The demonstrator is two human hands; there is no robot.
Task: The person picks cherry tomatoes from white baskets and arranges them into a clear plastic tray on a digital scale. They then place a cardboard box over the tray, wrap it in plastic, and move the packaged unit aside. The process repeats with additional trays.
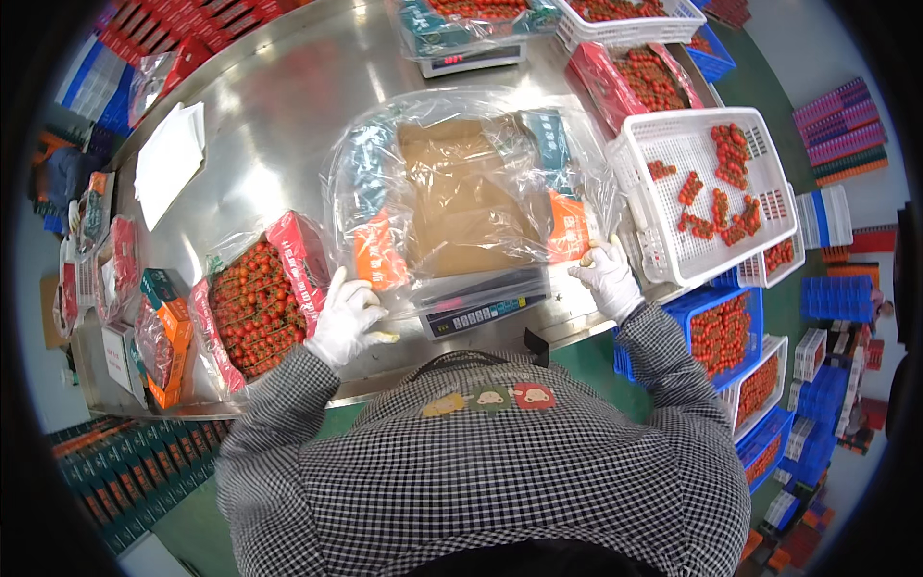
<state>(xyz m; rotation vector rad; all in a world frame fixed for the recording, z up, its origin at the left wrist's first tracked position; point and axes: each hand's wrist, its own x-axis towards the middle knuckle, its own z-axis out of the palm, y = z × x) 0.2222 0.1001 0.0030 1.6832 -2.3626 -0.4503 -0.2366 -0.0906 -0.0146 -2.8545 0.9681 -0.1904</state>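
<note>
Before me a cardboard box [469, 195] with teal and orange side panels rests on a digital scale [484, 311]. Loose clear plastic film [454, 108] spreads around it, and bare brown board shows inside. My left hand [350, 314], in a white glove, is at the box's near left corner, fingers apart, with nothing visible in it. My right hand [609, 281], also gloved, is by the near right corner at the film's edge, fingers bent; whether it pinches the film is unclear. Left of the box stands a red carton of cherry tomatoes [256, 310].
A white crate [707, 195] with a few tomato clusters stands at right, above stacked blue crates [721, 335] of tomatoes. Another filled box [476, 18] sits on a second scale [472, 61] at the back. White sheets [169, 162] lie on the steel table [288, 108].
</note>
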